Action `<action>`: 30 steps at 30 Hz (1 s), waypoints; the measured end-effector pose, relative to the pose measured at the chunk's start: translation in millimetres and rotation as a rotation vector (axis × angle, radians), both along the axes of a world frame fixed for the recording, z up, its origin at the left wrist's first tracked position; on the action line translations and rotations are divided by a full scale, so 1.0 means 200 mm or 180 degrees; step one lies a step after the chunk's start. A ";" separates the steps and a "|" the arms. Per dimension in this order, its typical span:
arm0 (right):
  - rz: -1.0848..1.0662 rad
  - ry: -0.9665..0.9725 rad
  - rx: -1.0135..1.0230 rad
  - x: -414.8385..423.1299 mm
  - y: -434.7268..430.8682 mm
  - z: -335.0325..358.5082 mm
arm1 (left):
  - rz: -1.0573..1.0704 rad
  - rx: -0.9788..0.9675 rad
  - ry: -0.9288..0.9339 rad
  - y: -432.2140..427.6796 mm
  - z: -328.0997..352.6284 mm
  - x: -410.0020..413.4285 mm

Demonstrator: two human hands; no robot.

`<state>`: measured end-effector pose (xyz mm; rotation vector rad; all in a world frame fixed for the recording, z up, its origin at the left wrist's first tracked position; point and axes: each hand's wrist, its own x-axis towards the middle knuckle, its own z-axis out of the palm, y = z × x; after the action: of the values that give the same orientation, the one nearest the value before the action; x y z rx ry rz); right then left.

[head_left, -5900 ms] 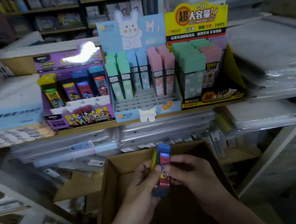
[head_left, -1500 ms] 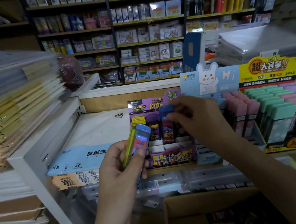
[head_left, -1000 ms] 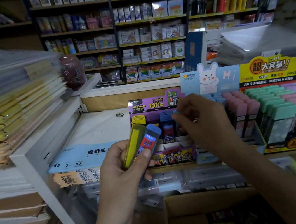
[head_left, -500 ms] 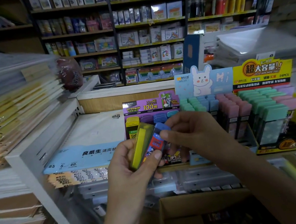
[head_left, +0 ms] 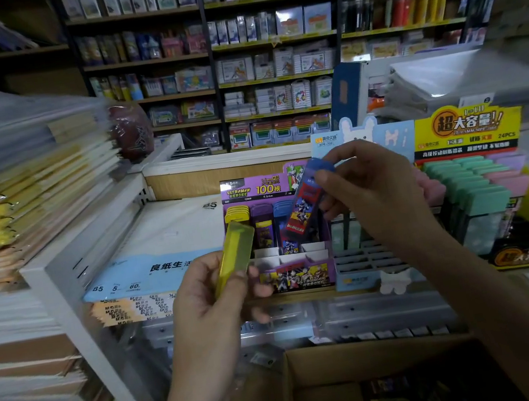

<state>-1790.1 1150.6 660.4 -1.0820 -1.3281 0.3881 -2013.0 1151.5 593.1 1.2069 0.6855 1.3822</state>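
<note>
Head view: the purple display box (head_left: 256, 189) in the middle of the frame carries a header reading "ULTRAMAN HEROES", "100", "HB" and "0.5mm", and the same "ULTRAMAN HEROES" runs along its front lip. Its slots hold upright rows of yellow-, purple- and blue-capped cases. The right hand (head_left: 369, 190) pinches a blue case (head_left: 304, 201) with a red printed label between curled fingers (head_left: 325, 176), tilted, just above and in front of the blue row. The left hand (head_left: 209, 299), lower centre, grips a translucent yellow case (head_left: 235, 257) in closed fingers (head_left: 260, 291), slanted up toward the box and apart from the blue one. To the right of the purple box stands a pale blue display (head_left: 395, 138) with a bunny cut-out and "Hi", then a yellow display (head_left: 466, 130) marked "24PCS" under large Chinese lettering, filled with green and pink pastel cases (head_left: 484, 196). All three stand on a wooden shelf (head_left: 305, 295). Left of them lies a wrapped paper pack (head_left: 150, 274) with a blue band printed "B5", "5" and "60". At far left, wrapped notebooks (head_left: 29, 189) are piled on a white rack (head_left: 61, 284). An open cardboard box (head_left: 350, 356) sits at the bottom of the frame, its contents too dark to make out. Across the upper frame, dark store shelves (head_left: 266, 44) are packed with stationery whose labels are too small to read.
</note>
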 end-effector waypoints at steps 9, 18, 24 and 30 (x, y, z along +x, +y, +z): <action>-0.0139 -0.0698 -0.0208 -0.02 0.05 -0.07 | 0.0143 0.0038 0.0092 0.00 -0.02 -0.04; -0.0570 -0.1799 -0.0035 -0.06 0.11 -0.09 | 0.0188 0.0157 0.0337 0.00 -0.03 -0.08; -0.0665 -0.2463 0.0200 -0.09 0.12 -0.11 | 0.0289 0.0093 0.0225 0.01 -0.04 -0.10; -0.0646 -0.2682 0.0174 -0.09 0.11 -0.13 | 0.0301 0.0269 0.0279 0.02 -0.01 -0.13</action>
<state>-1808.2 1173.6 634.8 -1.3844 -1.9141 -0.3009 -2039.5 1155.3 590.2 1.3227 0.7602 1.4554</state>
